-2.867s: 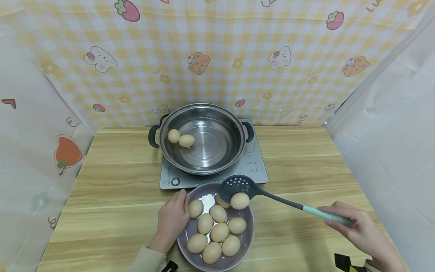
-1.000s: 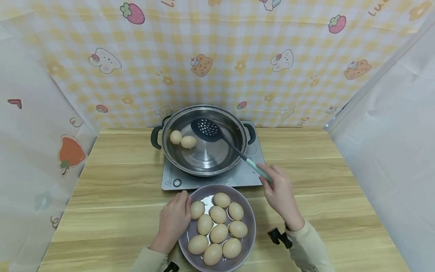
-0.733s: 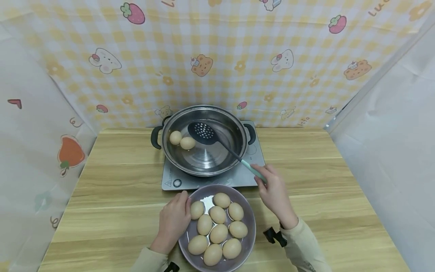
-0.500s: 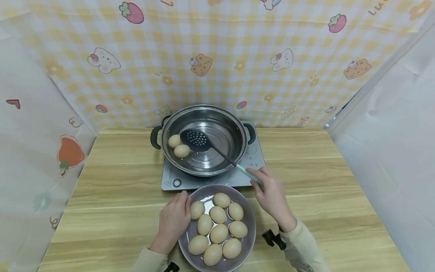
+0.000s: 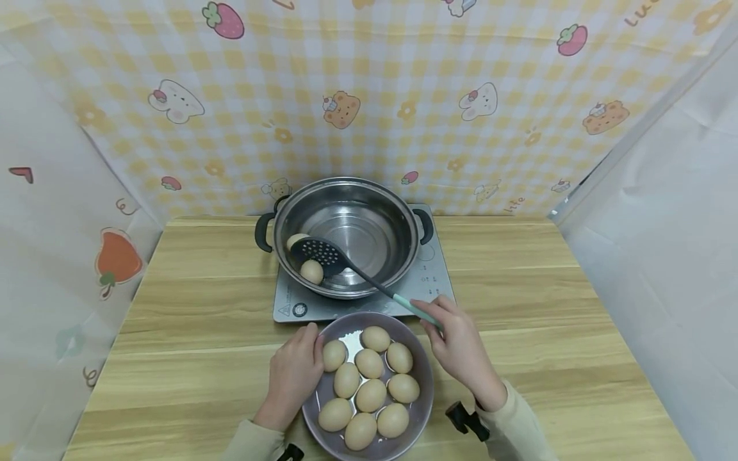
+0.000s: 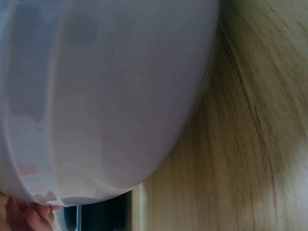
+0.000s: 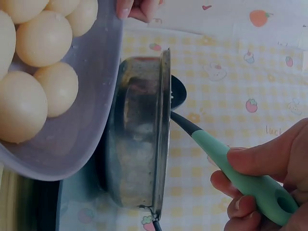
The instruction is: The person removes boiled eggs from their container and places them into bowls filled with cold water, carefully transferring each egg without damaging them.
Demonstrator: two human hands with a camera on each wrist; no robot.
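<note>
My right hand [image 5: 461, 346] grips the mint-green handle of a black skimmer [image 5: 369, 278]; the right wrist view shows thumb and fingers round that handle [image 7: 240, 168]. Inside the steel pot [image 5: 369, 221], the perforated head lies over the left side, beside an egg [image 5: 312, 272] and partly covering a second egg [image 5: 297, 240]. My left hand [image 5: 295, 371] holds the left rim of a purple-grey bowl [image 5: 425, 410], thumb inside the edge. Several eggs [image 5: 371, 395] lie in that bowl. The left wrist view is mostly filled by the bowl's outer wall [image 6: 125, 96].
The pot sits on a flat grey induction cooker [image 5: 423, 282] with touch markings at its right. Black handles [image 5: 263, 232] stick out at the pot's sides. A wooden table [image 5: 548, 320] carries everything, with a checked cloth [image 5: 369, 77] hanging behind.
One egg left the bowl's area on the skimmer and is back among the bowl's eggs. The skimmer moved into the pot, then left and nearer, pushing an egg toward the near rim.
</note>
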